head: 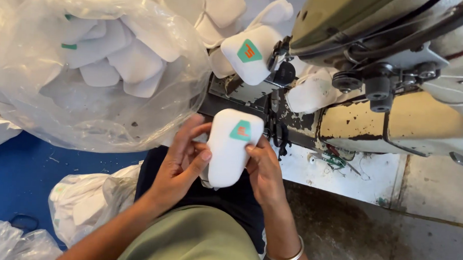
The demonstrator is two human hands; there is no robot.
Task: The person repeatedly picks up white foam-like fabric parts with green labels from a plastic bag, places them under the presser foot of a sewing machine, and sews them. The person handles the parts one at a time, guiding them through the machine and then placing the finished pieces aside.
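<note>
Worn and paint-chipped, an old sewing machine fills the upper right of the head view, standing on a stained pale table; a blue floor shows at the lower left. Both hands meet over the person's lap. The left hand and the right hand together grasp a white padded piece with a small teal and orange patch, thumbs lying on its face and fingers curled behind it. The piece is held just in front of the machine's bed. Another like piece hangs near the machine's needle area. To the upper left a big clear plastic bag holds many more white pieces. A metal bangle circles the right wrist.
</note>
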